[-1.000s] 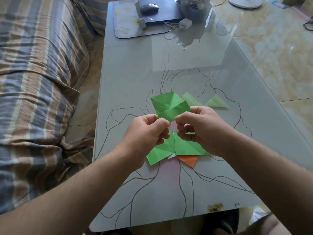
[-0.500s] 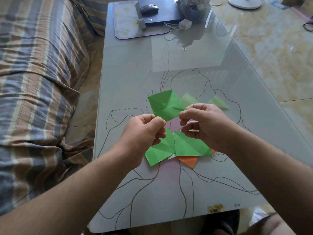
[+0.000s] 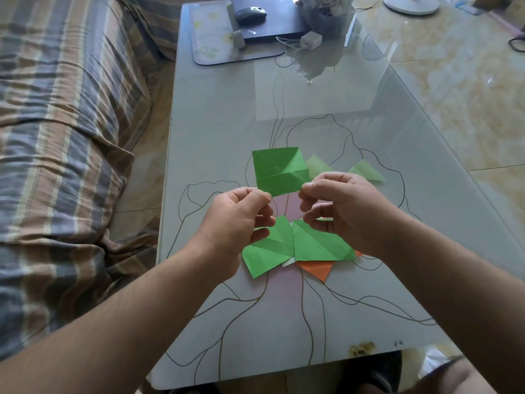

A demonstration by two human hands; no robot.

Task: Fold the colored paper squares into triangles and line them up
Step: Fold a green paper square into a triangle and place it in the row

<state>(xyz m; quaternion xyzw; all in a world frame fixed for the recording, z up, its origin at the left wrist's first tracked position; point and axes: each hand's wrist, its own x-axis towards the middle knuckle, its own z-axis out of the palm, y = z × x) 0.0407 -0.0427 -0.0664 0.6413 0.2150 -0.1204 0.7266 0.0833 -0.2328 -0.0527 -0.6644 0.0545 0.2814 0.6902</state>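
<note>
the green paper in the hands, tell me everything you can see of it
The green paper is a bright green, thin creased sheet, partly folded, with fold lines crossing it. It is held up above the table, the left hand pinching its lower left corner and the right hand pinching its lower right corner.

Both hands, left (image 3: pixel 237 220) and right (image 3: pixel 343 207), pinch a creased green paper (image 3: pixel 279 170) above the table (image 3: pixel 216 123).
</note>
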